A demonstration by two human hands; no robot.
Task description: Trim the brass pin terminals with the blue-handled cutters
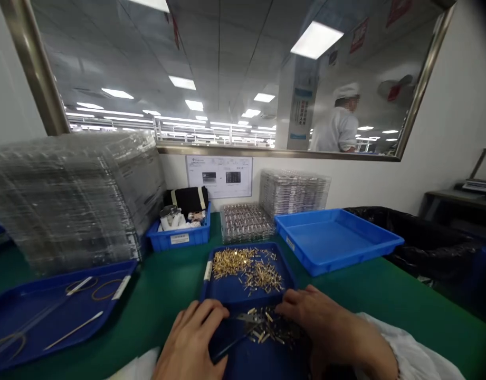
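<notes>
My left hand [193, 338] is at the left edge of a near blue tray [250, 364], fingers bent around a thin-handled metal tool [248, 317] that looks like pliers or tweezers. My right hand [317, 322] rests over the near tray's right side, fingers curled at its edge beside small metal pins [266, 330]; what its fingertips hold, if anything, is hidden. Just beyond, a second blue tray [222, 289] carries a loose heap of small gold-coloured pins [235, 261].
At left are stacked clear plastic trays [68, 200] and a blue tray [25, 306] with a swab and bands. A blue bin [179, 240], pin-filled rack [246, 221], light blue tray [333, 237] and black-lined bin [420, 237] stand behind. A person [340, 124] shows beyond the window.
</notes>
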